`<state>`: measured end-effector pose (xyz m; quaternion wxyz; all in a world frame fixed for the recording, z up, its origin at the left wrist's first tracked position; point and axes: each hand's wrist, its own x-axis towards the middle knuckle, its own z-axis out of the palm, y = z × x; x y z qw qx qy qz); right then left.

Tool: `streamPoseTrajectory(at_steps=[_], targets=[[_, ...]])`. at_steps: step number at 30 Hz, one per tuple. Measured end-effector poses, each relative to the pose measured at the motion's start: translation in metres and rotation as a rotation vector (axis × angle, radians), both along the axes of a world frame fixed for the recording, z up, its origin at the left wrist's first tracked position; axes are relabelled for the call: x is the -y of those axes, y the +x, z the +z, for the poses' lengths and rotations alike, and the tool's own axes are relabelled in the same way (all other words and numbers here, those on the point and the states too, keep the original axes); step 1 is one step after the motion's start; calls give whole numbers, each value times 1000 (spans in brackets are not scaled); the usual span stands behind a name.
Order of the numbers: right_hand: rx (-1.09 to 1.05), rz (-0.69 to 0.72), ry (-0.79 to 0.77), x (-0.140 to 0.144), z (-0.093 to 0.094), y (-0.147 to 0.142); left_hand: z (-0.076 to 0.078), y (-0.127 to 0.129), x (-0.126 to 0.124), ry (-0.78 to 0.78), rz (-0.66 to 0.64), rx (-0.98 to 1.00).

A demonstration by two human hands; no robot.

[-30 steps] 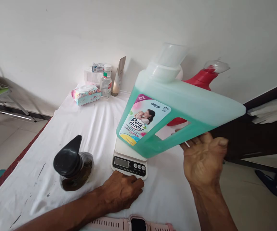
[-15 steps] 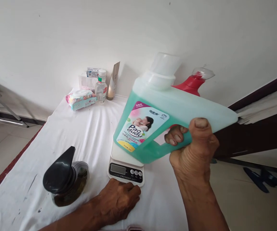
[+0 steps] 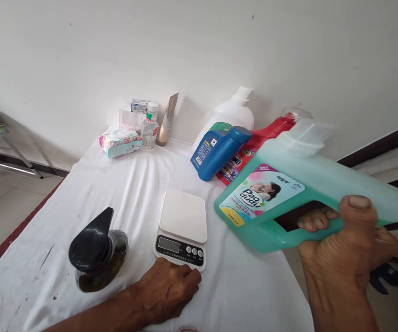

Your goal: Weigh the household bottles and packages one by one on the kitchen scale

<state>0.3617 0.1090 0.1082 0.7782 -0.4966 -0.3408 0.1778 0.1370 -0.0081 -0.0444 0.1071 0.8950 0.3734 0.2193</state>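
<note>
My right hand (image 3: 344, 249) grips the handle of a large green detergent jug (image 3: 288, 193) with a clear cap, held tilted in the air off the table's right edge. My left hand (image 3: 166, 288) rests on the white cloth, fingers curled, touching the front edge of a small white kitchen scale (image 3: 182, 228). The scale's platform is bare. A dark glass bottle with a black pouring cap (image 3: 95, 251) stands left of the scale.
Against the wall lie a blue bottle (image 3: 219, 150), a red detergent bottle (image 3: 250, 154) and a white pump bottle (image 3: 231, 115). At the back left are a wipes pack (image 3: 120, 142), a small clear bottle (image 3: 150, 127), boxes and a tube. The white-clothed table (image 3: 133, 184) drops off on both sides.
My right hand closed on the jug's handle and carried it from above the scale to the right and lower. The bottles behind it came into view. My left hand stayed put.
</note>
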Motion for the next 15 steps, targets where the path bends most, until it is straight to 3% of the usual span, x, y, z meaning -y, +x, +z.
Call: streamPoseTrajectory(at_steps=[7, 15], targets=[[-62, -25, 61, -25, -28, 13, -1, 1, 0, 11, 6, 13], [116, -93, 132, -61, -40, 4, 6, -4, -2, -17, -9, -27]])
